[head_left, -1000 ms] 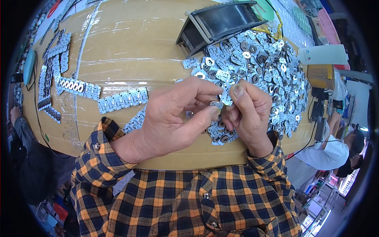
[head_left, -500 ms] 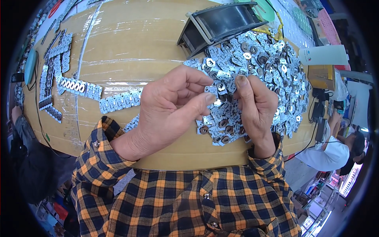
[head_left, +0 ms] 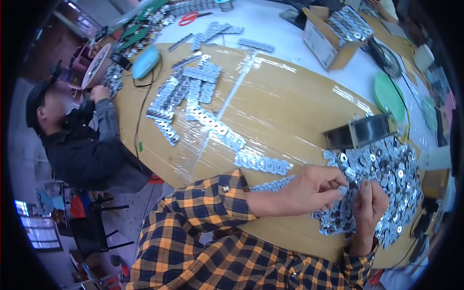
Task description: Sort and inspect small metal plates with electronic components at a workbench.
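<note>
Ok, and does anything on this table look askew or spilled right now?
Mildly: the silvery strips left of centre on the table lie crisscrossed at uneven angles, which looks untidy. The pile of small parts beside the right hand is jumbled, though I can't tell whether anything spilled. No damage shows.

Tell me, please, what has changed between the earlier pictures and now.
The view has swung left: the scene sits farther right, and a co-worker shows more fully at left. Whether the left hand or right hand took or released anything is unclear. Both stay at the pile of small pieces; the black frame remains beside it.
</note>
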Demonstrator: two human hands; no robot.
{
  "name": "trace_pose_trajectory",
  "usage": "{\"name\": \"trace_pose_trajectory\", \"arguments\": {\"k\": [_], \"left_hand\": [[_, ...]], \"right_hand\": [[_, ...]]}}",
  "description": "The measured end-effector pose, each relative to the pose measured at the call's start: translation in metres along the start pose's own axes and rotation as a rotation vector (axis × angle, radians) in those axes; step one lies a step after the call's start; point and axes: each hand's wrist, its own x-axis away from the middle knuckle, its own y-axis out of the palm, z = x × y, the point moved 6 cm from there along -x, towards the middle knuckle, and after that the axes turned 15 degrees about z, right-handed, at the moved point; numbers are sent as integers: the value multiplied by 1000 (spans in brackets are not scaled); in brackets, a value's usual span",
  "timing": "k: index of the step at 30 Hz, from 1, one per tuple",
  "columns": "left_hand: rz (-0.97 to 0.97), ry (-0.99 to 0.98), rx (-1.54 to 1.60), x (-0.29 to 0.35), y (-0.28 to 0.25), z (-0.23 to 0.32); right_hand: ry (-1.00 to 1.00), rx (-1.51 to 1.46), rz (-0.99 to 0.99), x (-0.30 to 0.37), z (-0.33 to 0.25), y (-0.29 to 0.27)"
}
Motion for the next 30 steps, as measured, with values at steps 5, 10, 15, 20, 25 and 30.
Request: {"name": "trace_pose_trajectory", "arguments": {"k": [5, 10, 15, 20, 25, 30], "left_hand": [[-82, -312, 369, -3, -2, -6], [-80, -332, 432, -7, -5, -5], [-65, -374, 430, -2, -2, -7], [-114, -439, 396, 2, 5, -7], [-135, -373, 285, -3, -7, 12], [-140, -256, 227, -7, -11, 19]], "right_hand": [[-54, -88, -228, 10, -8, 23], [25, -131, -182, 8, -3, 23], [-61, -54, -210, 14, 2, 21], [-12, -34, -206, 20, -8, 18], [142, -57, -318, 7, -8, 24], [504, -532, -335, 17, 5, 36]]}}
